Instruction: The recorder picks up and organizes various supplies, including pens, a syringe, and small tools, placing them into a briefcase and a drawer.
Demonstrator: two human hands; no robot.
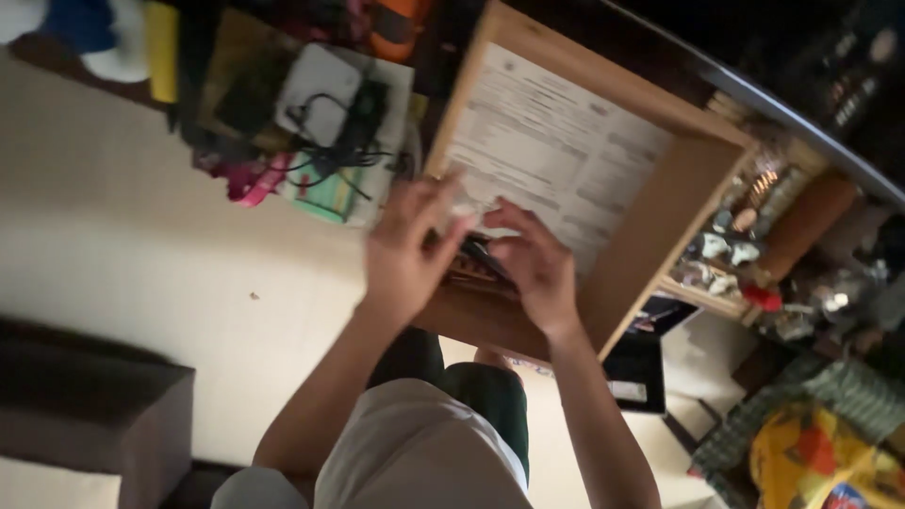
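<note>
Your shirt (415, 452) fills the foreground; beyond it, your left hand (405, 250) and right hand (537, 264) meet over a drawer (650, 226), fingers curled around something dark (481, 259), grip unclear.

Lying in the wooden drawer (660, 203), on its floor: a printed sheet (556, 151). Meeting at the drawer's near edge: left hand (405, 250) and right hand (537, 264), over a small dark object (481, 259). Sitting left of the drawer: a cable pile (339, 123). Standing far right: cluttered shelves (754, 245).
</note>
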